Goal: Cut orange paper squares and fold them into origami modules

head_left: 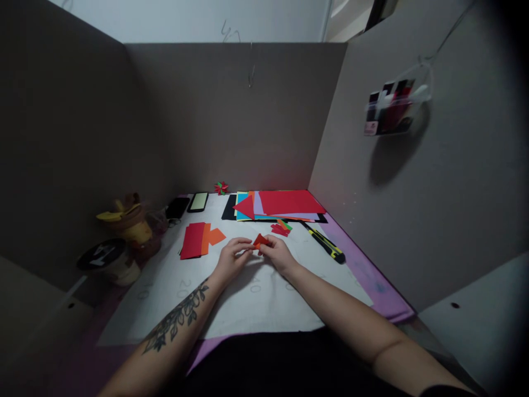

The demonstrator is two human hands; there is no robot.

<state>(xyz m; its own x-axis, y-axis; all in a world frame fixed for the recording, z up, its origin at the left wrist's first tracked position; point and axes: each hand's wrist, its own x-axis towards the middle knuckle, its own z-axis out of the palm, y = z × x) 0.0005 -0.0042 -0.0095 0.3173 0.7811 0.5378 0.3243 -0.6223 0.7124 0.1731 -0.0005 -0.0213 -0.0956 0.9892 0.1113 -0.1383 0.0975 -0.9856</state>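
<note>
Between my hands, over the middle of the white sheet [231, 320], is a small folded piece of orange paper [260, 240]. My left hand [235, 255] pinches its left edge between thumb and fingers. From the right, my right hand [278, 252] grips the same piece with its fingers closed. Just beyond the hands lie small red, orange and green paper strips [281, 227]. A stack of red and orange paper rectangles [193, 241] lies to the left, with an orange paper square [217, 236] beside it.
Coloured paper sheets [289, 203] are piled at the back. A yellow-black utility knife [326, 245] lies at right. Two phones [198, 202] and a red-green paper star [221, 188] sit at back left. A lidded tub [109, 262] and a flowerpot-like container [134, 226] stand left. Grey panels enclose the table.
</note>
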